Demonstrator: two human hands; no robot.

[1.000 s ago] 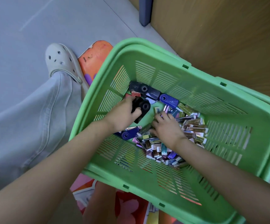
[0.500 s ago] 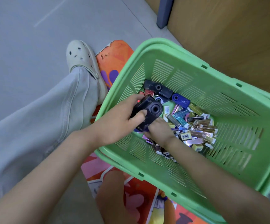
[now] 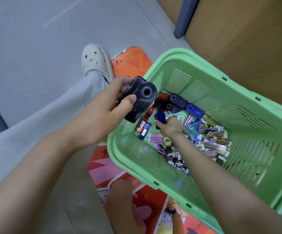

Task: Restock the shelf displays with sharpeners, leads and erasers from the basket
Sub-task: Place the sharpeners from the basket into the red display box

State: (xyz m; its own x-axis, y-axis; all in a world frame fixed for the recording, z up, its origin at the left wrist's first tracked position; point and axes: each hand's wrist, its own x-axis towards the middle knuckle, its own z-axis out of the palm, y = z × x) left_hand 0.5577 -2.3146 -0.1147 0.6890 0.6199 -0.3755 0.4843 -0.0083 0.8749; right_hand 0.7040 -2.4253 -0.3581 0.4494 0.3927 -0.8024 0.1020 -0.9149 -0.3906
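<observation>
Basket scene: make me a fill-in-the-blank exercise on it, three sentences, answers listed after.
The big sharpener that the left hand grips is ____ in colour. The right hand reaches inside the basket, which is ____. The small sharpener pinched by the right hand is ____.
Missing words: black, green, blue.

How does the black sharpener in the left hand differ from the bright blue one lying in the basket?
The black sharpener is gripped by the left hand, clear of the green basket; the bright blue sharpener lies on its floor. The black one looks bulkier, the blue one slimmer. Both show a round pencil hole.
</observation>
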